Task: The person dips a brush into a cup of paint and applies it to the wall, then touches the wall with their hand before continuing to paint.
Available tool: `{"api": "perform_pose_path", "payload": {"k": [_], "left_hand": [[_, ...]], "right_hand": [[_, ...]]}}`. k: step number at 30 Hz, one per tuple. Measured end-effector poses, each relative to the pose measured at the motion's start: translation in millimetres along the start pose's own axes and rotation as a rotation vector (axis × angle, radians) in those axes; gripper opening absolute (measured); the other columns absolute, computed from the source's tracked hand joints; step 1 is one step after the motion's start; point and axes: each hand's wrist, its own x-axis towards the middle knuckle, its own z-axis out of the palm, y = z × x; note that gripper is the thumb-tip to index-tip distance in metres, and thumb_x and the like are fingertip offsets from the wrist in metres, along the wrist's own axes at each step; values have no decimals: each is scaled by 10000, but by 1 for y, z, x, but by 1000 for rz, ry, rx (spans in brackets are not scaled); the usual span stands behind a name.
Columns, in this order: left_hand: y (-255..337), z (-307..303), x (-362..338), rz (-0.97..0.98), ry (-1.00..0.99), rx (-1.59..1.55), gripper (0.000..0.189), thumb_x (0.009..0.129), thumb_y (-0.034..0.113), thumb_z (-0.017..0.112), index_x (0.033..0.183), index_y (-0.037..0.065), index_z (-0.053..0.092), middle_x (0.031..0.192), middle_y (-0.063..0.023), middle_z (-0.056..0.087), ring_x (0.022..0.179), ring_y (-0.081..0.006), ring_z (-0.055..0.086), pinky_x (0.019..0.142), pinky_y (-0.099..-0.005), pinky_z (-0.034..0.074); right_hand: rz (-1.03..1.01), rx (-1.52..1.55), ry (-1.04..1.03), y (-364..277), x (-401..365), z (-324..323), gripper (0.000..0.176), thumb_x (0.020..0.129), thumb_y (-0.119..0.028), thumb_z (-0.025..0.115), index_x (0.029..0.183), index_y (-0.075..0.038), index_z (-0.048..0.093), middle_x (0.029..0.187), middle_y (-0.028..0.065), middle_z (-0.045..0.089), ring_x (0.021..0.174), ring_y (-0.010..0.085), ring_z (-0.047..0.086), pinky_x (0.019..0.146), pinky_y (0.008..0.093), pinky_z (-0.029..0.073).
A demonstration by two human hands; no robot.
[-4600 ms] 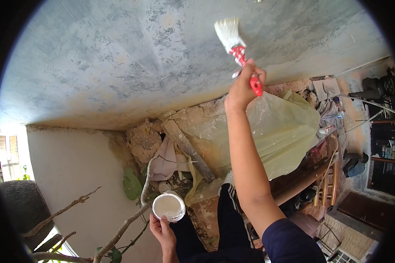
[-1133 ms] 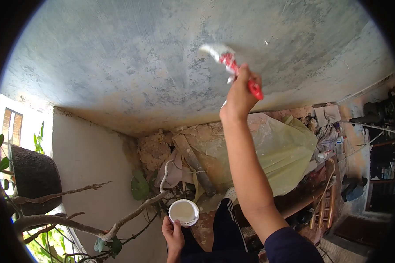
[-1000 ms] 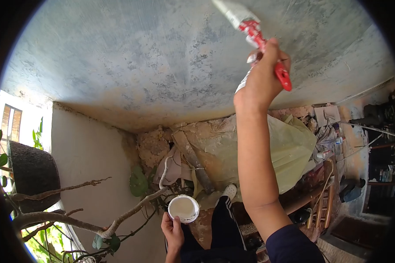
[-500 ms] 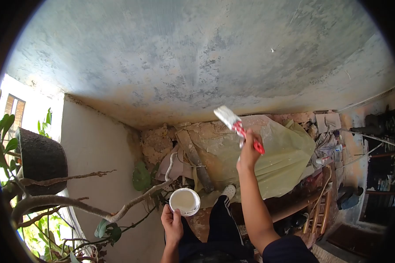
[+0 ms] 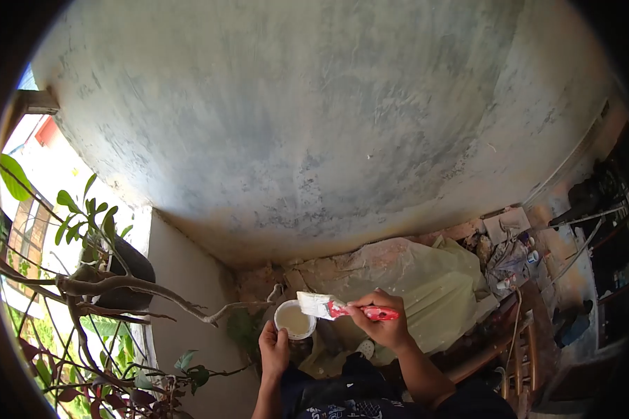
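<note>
My left hand point(image 5: 274, 349) grips a small white tub point(image 5: 295, 320) by its side, fingers closed on it. Pale liquid shows inside the tub. In my right hand point(image 5: 381, 318) is a paintbrush point(image 5: 335, 307) with a red handle, held almost level. Its whitish bristles point left and lie over the tub's right rim; whether they touch it I cannot tell. White smears mark the brush's ferrule and red handle.
A patchy grey wall point(image 5: 293, 126) rises ahead. A yellowish-green sheet point(image 5: 433, 286) covers the floor by its base. Branches point(image 5: 161, 288) and a dark plant pot point(image 5: 129, 272) stand left. Wooden furniture point(image 5: 524, 356) is at the lower right.
My right hand has come down and the brush has swung from pointing up-left to nearly level beside the tub. The view has tilted up, showing more wall.
</note>
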Motion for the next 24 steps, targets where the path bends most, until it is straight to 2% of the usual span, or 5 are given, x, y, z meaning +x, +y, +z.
{"api": "perform_pose_path", "payload": {"k": [2, 7, 13, 16, 24], "left_hand": [[14, 8, -2, 43, -12, 12, 115, 905, 29, 448, 936, -26, 545, 834, -50, 617, 680, -79, 564, 605, -238, 471], [22, 17, -13, 100, -22, 44, 76, 880, 11, 464, 884, -21, 532, 801, -51, 602, 712, -82, 565, 635, -243, 473], [35, 27, -30, 187, -64, 180, 69, 852, 20, 478, 868, -21, 532, 784, -49, 592, 721, -88, 546, 635, -257, 462], [30, 27, -30, 126, -107, 232, 61, 853, 19, 471, 858, -6, 527, 773, -26, 561, 726, -76, 522, 669, -245, 452], [22, 32, -33, 209, -85, 234, 118, 848, 95, 534, 838, -21, 520, 683, -56, 551, 641, -90, 506, 578, -283, 436]], "right_hand": [[-194, -131, -64, -16, 6, -4, 91, 743, -63, 741, 784, -73, 661, 713, 26, 651, 590, 179, 566, 554, 291, 423], [-290, -173, -242, -41, 4, -11, 144, 775, -220, 736, 750, -105, 653, 690, -12, 646, 495, 175, 506, 611, 295, 368], [-335, -323, -373, -42, -1, 2, 159, 775, -267, 733, 745, -130, 659, 646, 12, 631, 526, 197, 524, 610, 305, 368], [-339, -413, -381, -41, -2, 8, 191, 795, -318, 707, 751, -138, 660, 623, 26, 626, 526, 216, 538, 620, 314, 376], [-314, -406, -263, -34, -6, 6, 218, 799, -341, 681, 766, -126, 693, 604, 28, 624, 556, 247, 580, 648, 331, 407]]}}
